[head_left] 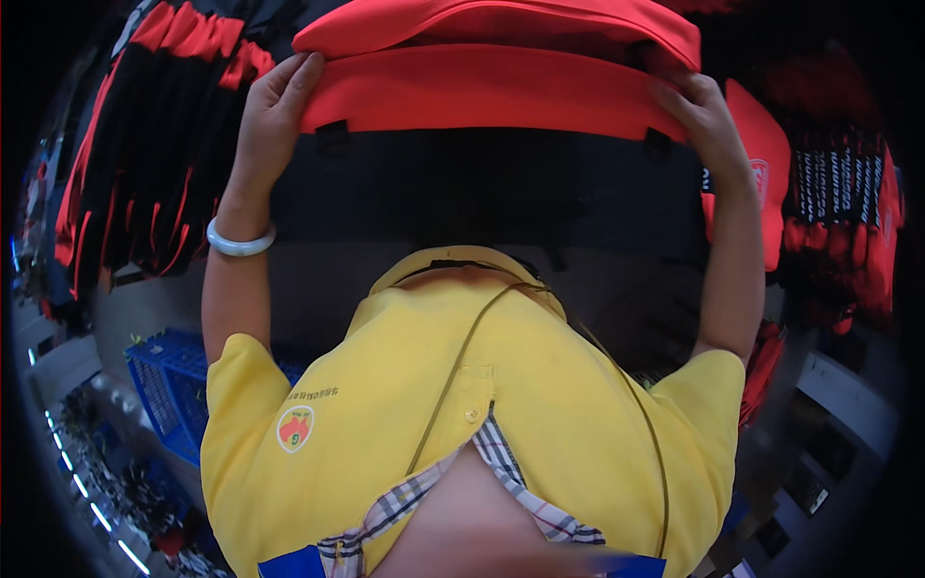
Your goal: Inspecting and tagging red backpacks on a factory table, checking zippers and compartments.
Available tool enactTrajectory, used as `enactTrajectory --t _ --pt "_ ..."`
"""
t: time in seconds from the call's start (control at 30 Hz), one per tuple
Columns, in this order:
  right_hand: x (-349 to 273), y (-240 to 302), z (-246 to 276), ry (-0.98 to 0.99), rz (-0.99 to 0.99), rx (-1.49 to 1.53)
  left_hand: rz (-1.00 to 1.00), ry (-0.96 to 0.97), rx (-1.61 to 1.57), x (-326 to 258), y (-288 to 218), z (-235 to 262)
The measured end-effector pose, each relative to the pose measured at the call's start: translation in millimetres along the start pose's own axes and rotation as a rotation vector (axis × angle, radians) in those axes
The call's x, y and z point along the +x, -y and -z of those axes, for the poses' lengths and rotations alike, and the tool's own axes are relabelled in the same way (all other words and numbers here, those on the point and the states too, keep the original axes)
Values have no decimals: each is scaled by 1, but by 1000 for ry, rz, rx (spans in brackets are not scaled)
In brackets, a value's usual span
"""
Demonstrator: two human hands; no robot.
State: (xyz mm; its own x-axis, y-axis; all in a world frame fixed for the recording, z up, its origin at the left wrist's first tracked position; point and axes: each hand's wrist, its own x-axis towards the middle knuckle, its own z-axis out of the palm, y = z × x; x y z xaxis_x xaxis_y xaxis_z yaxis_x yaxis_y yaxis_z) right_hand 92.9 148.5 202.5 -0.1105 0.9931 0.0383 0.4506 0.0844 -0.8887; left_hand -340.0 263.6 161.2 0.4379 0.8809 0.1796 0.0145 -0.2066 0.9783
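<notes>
Your left hand (pixel 273 106) and right hand (pixel 701 116) pinch the two ends of the red cap (pixel 482 91) above your yellow shirt (pixel 540 424); it looks light and soft-stiff, so keep holding its edges.

1. Looks like a garment workshop or factory floor, not a home.
2. Stacks of red-and-black sewn pieces (pixel 154 144) fill the upper left, more at the right edge (pixel 838 222).
3. Blue plastic crate (pixel 169 390) lower left, plus a yellow work shirt (pixel 482 424) with a badge.
</notes>
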Motion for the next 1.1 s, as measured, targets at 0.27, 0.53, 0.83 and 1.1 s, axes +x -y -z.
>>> enactTrajectory --t 0.27,0.53,0.83,1.1 --pt "13 2 -4 32 -48 155 279 72 -170 20 3 12" --pt "13 25 4 -275 -37 -169 251 -114 -36 14 -18 -1" --pt "-16 30 -33 -515 642 -610 360 36 -143 25 -21 2" --pt "18 17 -25 -612 406 -204 142 -140 -115 40 -15 13"
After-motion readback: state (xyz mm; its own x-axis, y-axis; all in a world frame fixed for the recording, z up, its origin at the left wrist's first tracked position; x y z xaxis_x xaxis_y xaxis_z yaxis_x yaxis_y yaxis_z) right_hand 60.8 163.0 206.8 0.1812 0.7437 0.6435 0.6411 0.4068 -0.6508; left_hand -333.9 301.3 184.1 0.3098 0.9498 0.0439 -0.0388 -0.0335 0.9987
